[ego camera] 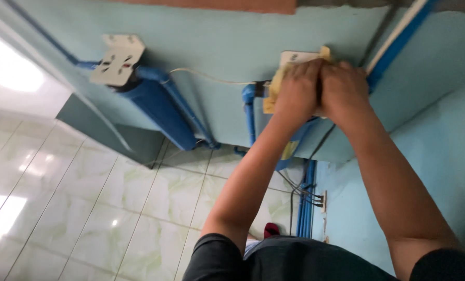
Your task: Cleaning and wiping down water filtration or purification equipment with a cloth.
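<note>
Left hand (296,88) and right hand (343,89), both hands closed, grip a yellow cloth (272,96) against a wall socket plate (295,56)

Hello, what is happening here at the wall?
A person presses both hands, left hand and right hand, side by side on a white socket plate mounted on the light blue wall. A yellow piece shows at the plate's edges. A thin white cable runs to it from the left, and blue pipes run down to the tiled floor. A second socket sits untouched further left.
</note>
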